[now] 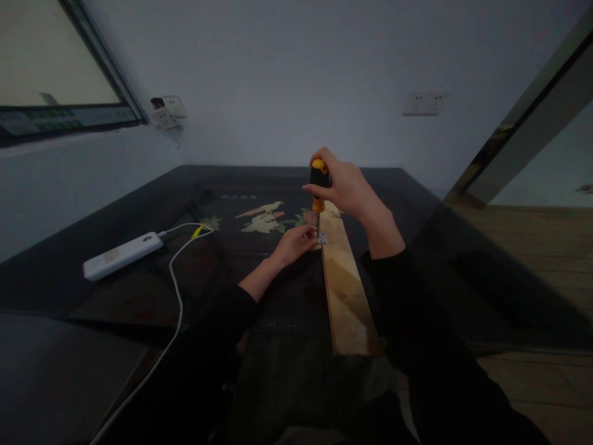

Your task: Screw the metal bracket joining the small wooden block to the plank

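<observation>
My right hand [348, 188] is wrapped round the black and yellow handle of a screwdriver [319, 185], which stands upright with its shaft pointing down. The tip meets a small metal hinge [323, 238] on the left edge of a long wooden plank [345, 284]. The plank lies lengthways on a dark table [139, 290]. My left hand [294, 242] rests on the table beside the plank, fingertips pinched at the shaft's lower end near the hinge. Black sleeves cover both forearms.
A white power bank [121, 254] lies on the table's left side, with a white cable [178, 296] running toward the near edge. Painted flowers [264, 219] decorate the tabletop. Wall sockets [167, 111] sit at the back left, a wooden floor [546, 259] on the right.
</observation>
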`<state>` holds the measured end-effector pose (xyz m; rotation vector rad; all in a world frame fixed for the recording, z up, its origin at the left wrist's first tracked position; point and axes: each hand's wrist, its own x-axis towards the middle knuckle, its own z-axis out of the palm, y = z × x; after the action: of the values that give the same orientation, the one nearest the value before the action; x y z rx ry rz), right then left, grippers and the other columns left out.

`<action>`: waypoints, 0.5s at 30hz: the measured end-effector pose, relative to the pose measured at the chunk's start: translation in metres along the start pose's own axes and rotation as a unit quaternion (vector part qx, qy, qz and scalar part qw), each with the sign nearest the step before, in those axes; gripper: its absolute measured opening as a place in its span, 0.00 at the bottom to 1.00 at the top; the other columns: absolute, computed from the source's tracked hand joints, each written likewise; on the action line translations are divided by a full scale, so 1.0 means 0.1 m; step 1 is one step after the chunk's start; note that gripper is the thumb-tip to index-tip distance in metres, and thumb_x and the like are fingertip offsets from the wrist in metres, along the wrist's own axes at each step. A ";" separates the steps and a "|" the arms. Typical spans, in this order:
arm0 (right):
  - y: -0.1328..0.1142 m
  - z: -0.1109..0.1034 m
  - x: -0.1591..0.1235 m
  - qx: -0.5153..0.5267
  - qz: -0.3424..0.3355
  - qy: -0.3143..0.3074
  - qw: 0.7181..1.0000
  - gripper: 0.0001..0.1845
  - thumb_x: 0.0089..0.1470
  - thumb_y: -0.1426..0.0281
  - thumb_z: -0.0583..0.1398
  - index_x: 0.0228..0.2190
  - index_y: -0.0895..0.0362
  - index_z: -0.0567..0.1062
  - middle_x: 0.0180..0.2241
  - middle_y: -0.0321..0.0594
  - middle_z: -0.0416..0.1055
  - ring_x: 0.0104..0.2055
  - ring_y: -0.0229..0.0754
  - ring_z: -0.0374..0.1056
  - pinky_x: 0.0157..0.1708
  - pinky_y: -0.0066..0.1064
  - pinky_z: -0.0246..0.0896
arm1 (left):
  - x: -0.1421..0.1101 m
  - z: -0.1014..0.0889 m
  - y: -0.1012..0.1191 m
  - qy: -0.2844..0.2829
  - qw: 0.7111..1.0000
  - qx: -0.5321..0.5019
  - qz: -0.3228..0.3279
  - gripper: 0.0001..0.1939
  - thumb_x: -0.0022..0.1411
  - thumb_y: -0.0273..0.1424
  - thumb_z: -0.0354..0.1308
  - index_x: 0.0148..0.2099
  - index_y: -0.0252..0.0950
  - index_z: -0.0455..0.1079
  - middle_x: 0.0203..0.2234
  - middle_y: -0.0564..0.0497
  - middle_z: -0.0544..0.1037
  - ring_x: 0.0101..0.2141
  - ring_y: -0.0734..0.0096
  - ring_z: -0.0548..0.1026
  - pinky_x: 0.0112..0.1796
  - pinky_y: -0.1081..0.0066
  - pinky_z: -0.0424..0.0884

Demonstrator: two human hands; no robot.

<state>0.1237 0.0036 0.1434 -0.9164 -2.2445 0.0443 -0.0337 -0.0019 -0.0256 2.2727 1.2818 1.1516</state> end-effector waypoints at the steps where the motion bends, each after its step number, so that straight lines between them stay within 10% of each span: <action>1: 0.01 0.00 0.00 0.008 -0.001 0.000 1.000 0.22 0.50 0.64 0.64 0.46 0.54 0.66 0.31 0.38 0.69 0.33 0.43 0.66 0.37 0.37 0.60 | -0.01 -0.02 -0.03 -0.009 1.000 0.009 0.010 0.12 0.60 0.29 0.59 0.47 0.36 0.70 0.38 0.49 0.78 0.40 0.67 0.75 0.43 0.68 0.69; 15: 0.01 0.01 0.00 0.026 -0.011 0.009 1.000 0.23 0.49 0.64 0.64 0.46 0.54 0.66 0.33 0.40 0.71 0.35 0.46 0.67 0.39 0.39 0.61 | -0.09 0.06 -0.30 -0.120 0.988 0.078 0.061 0.33 0.59 0.39 0.61 0.63 0.36 0.58 0.60 0.37 0.61 0.60 0.52 0.59 0.59 0.51 0.57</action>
<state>0.1237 0.0042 0.1420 -0.8605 -2.2273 0.0837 -0.0493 0.0085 -0.0513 2.5414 1.1913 0.8073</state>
